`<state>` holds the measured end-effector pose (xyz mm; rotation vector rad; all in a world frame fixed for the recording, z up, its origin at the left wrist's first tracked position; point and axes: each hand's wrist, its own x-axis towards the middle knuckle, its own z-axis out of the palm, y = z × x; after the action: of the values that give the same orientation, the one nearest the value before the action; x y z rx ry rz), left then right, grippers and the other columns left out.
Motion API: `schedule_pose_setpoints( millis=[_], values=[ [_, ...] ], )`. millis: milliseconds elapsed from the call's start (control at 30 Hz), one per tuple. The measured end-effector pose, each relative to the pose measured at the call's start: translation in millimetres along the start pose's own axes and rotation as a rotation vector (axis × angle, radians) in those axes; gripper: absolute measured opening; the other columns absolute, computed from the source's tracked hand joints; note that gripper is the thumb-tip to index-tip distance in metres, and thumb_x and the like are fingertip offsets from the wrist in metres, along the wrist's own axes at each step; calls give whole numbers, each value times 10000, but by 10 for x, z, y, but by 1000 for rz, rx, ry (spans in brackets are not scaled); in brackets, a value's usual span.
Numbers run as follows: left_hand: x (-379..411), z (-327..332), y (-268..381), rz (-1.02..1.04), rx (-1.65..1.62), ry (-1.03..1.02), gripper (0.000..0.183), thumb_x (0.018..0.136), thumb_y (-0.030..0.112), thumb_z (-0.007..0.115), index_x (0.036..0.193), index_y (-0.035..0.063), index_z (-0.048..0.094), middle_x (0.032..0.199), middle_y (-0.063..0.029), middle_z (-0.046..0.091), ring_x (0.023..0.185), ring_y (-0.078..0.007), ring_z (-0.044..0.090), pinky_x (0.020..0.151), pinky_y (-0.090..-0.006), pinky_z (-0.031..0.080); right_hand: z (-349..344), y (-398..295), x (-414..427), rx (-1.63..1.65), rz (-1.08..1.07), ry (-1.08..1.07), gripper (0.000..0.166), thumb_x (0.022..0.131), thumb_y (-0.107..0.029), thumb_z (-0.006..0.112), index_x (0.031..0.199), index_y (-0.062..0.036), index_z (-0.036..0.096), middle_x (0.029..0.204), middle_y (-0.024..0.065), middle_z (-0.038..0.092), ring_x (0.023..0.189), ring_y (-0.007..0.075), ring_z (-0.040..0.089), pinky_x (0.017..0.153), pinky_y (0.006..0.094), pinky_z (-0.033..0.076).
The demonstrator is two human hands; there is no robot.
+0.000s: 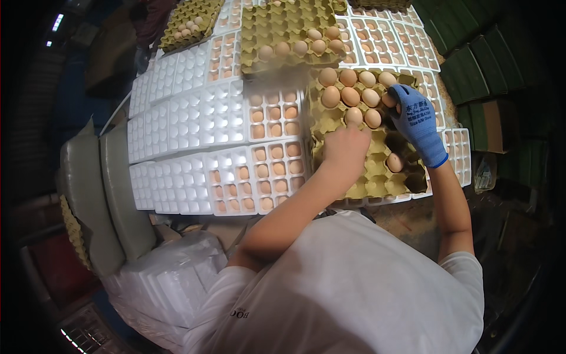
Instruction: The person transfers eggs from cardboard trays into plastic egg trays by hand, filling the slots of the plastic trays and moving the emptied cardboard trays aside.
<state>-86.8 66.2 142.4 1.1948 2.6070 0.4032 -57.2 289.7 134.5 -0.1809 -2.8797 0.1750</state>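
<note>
A yellow-green pulp egg tray (376,181) lies before me, with brown eggs in its far rows and a lone egg (394,163) near its right side. My bare left hand (347,148) reaches over the tray's left half, fingers curled down. Its fingertips touch or nearly touch an egg (353,116); their grip is hidden. In a blue knit glove bearing writing, my right hand (412,110) closes over an egg (389,100) at the tray's right side. Another egg partly shows under that glove. White plastic egg trays (225,159) spread out to the left, some cells holding eggs.
Another pulp tray (283,31) with several eggs sits farther off, and a third (190,22) stands at the far left. Grey wrapped bundles (84,190) and plastic-wrapped white trays (172,274) stand at left. Green boxes (486,62) line the right side.
</note>
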Motion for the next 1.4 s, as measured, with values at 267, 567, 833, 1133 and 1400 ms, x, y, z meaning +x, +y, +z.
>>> schedule_pose_setpoints(
  millis=[267,567,833,1133,1400],
  values=[
    [-12,-171,-349,-36,-532,-18,371,900,109,685,1267,62,653,1077,-181,698,922,-309,713,761,-413,581,-59,371,-153,1586,443,167,554,964,-133,672,1498,-74,539,1306,82,660,1040,152,634,865,293,539],
    [-175,10,-649,-98,-2373,-794,526,1073,320,577,1492,59,396,1165,-189,605,748,-242,679,441,-295,560,-11,582,-118,2853,207,-275,577,1071,-262,544,1580,-49,373,1649,209,340,1198,278,599,859,383,553],
    [-312,-64,-197,229,-2041,-893,436,1062,255,607,1411,180,356,1147,-176,584,658,-188,648,415,-263,511,37,767,338,2572,49,-214,502,1049,-149,576,1543,-132,486,1550,138,503,1093,194,624,881,365,562],
    [159,-237,-440,14,-165,68,283,981,232,659,1246,151,602,1135,-185,613,788,-341,707,670,-460,577,-41,404,565,196,-26,-112,220,971,-171,632,1180,-167,702,1239,202,606,1056,416,663,899,483,559],
    [360,-277,-212,-129,-34,-10,279,914,218,722,1167,137,636,1122,-223,586,828,-370,719,679,-436,597,-189,374,773,74,-113,-350,442,839,-188,790,1262,-178,661,1249,207,566,1048,425,667,892,487,567]
  ],
)
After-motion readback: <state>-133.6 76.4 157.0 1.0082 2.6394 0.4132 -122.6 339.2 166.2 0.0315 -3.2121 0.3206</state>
